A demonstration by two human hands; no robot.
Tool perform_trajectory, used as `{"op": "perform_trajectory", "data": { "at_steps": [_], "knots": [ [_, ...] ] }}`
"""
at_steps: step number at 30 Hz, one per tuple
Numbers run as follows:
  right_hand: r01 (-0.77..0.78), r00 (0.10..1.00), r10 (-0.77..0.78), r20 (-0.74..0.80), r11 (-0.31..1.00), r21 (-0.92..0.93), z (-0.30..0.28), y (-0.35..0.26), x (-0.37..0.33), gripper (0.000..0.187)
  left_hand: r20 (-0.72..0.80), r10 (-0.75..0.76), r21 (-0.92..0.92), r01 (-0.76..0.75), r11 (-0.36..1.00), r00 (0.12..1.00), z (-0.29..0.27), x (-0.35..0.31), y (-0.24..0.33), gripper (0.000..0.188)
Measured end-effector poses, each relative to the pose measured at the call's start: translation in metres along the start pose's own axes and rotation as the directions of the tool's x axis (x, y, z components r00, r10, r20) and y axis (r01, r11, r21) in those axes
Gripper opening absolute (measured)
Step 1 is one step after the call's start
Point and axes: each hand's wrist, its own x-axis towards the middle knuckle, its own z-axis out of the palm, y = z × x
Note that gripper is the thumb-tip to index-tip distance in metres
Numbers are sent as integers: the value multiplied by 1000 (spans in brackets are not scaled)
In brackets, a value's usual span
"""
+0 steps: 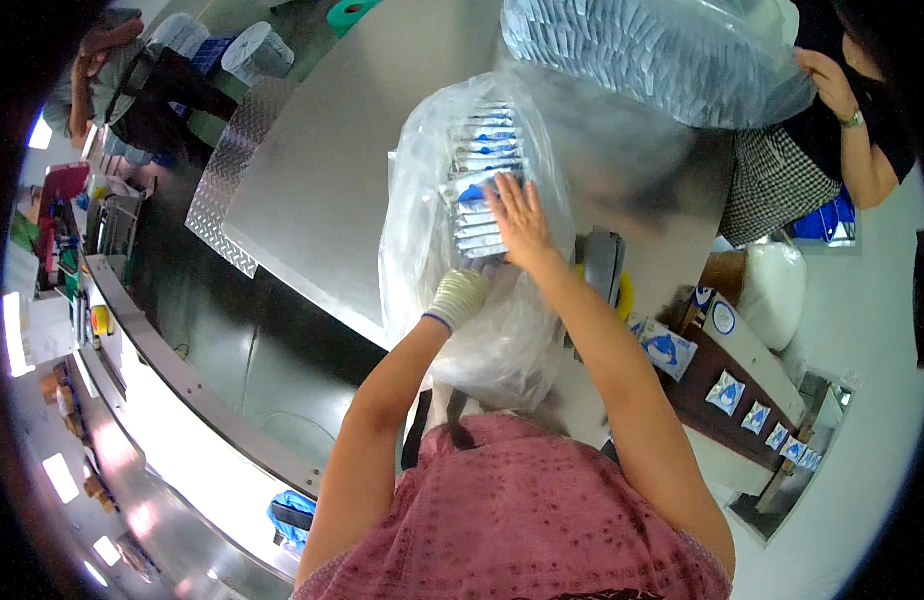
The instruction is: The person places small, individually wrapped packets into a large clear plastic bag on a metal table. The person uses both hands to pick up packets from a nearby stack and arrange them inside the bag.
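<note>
A clear plastic bag [412, 220] lies on the metal table in front of me, with its loose end toward my body. Inside it, a row of silver-and-blue sachets [482, 222] is stacked closely, edges up. My right hand [523, 225] is bare and rests on the right side of the row, fingers stretched out over the sachets. At the near end of the row, my left hand [460, 297] wears a pale striped glove. Its fingers are mostly hidden by the sachets and plastic, so their grip does not show.
Across the metal table [312, 190], a person [852, 110] touches a large sachet-filled bag [652, 60]. A grey device [604, 265] sits right of my bag. Several sachets lie on a dark conveyor [739, 385] at right. Another person [122, 80] stands far left.
</note>
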Motion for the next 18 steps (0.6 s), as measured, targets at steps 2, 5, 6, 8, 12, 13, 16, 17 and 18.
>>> {"op": "perform_trajectory", "data": {
  "at_steps": [2,5,6,8,12,13,16,17,18],
  "knots": [
    [-20,965,43,260,996,-92,8,8,-5,121,-64,30,26,-28,999,998,8,-2,-3,42],
    [6,858,22,513,999,-52,-19,11,2,124,-135,31,13,-29,999,990,17,-7,-2,48],
    [45,914,-21,405,998,-49,-24,10,0,125,-140,18,-10,-20,1000,990,18,-8,0,50],
    [118,979,-106,174,991,-56,-29,9,-4,126,-151,7,-64,-17,998,989,20,-6,1,52],
    [21,992,-30,-119,996,-81,-17,-12,-43,76,123,-114,-276,144,950,986,-2,10,13,44],
    [0,1000,5,-28,985,175,-12,-24,-65,62,140,-128,-317,167,934,982,10,14,6,43],
    [-58,955,-65,288,915,399,-25,-51,-132,38,-8,-204,-379,186,907,979,64,21,-18,46],
    [-66,969,-43,243,904,422,-24,-47,-150,38,2,-204,-390,189,901,979,47,17,-10,49],
    [-62,981,-26,192,895,441,-21,-42,-165,37,-8,-204,-372,187,909,979,30,15,1,51]
  ]
}}
